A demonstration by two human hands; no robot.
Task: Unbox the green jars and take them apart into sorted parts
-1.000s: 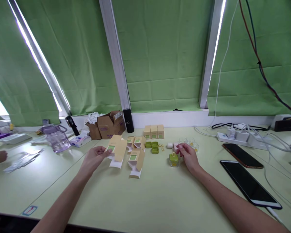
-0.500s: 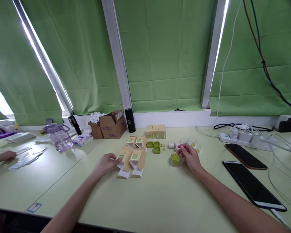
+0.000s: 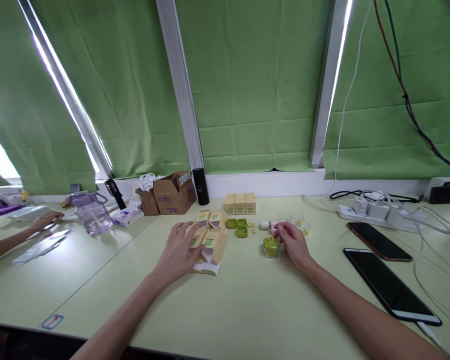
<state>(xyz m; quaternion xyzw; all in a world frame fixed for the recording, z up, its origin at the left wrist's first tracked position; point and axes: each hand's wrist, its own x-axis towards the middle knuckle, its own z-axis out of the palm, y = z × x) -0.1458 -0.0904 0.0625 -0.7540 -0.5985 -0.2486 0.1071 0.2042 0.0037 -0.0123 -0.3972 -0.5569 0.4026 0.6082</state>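
Observation:
My left hand (image 3: 180, 250) reaches over the front pair of small open cardboard boxes (image 3: 214, 245), fingers spread and palm down. It partly covers the left box of that pair; whether it touches the box is unclear. Two more open boxes (image 3: 217, 218) lie just behind. My right hand (image 3: 291, 241) has its fingers curled together beside a small clear jar with a green lid (image 3: 271, 247). The fingertips are at the small white rolls (image 3: 264, 225), and what they pinch is hidden. Green square lids (image 3: 242, 232) and tiny yellowish pieces (image 3: 253, 231) sit between the hands.
Three closed small boxes (image 3: 240, 204) stand at the back, with clear jars (image 3: 297, 220) to the right. Two phones (image 3: 392, 285) and a power strip (image 3: 382, 218) with cables are at far right. A purple bottle (image 3: 93, 212) stands left, near another person's hand (image 3: 47, 220).
My left hand has moved right and up from the front left box's side to over the boxes, fingers spreading. My right hand stays put. The other person's hand has moved farther back.

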